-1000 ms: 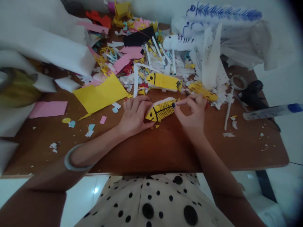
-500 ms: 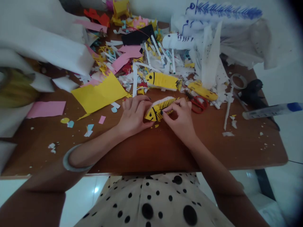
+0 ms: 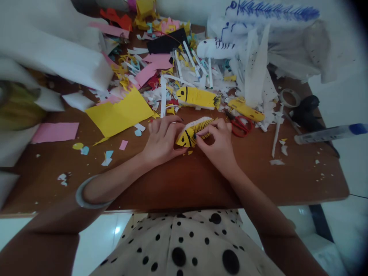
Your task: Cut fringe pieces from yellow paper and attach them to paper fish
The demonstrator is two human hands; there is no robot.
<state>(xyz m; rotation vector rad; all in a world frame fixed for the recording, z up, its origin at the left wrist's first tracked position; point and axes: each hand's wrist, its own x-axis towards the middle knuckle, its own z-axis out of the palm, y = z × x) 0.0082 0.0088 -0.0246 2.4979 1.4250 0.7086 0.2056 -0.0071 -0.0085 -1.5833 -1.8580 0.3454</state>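
A small yellow paper fish (image 3: 188, 137) with black stripes and a white back edge lies on the table in front of me. My left hand (image 3: 163, 138) grips its head end between thumb and fingers. Over its striped body, my right hand (image 3: 217, 141) pinches at the fish with thumb and forefinger; the other fingers cover the tail end. Tiny yellow scraps (image 3: 190, 152) lie just below it. Behind it rests a second yellow fish (image 3: 198, 97) with a drawn eye and tail.
Red-handled scissors (image 3: 242, 125) and a yellow cutter (image 3: 246, 109) lie right of my hands. A yellow sheet (image 3: 120, 115) lies to the left. Markers (image 3: 189, 55) and paper scraps pile up behind. At the right are a tape roll (image 3: 289, 98) and a black glue gun (image 3: 306, 111).
Both hands stay on the fish. The right thumb and forefinger have shifted very slightly left and up along its body; little else differs.
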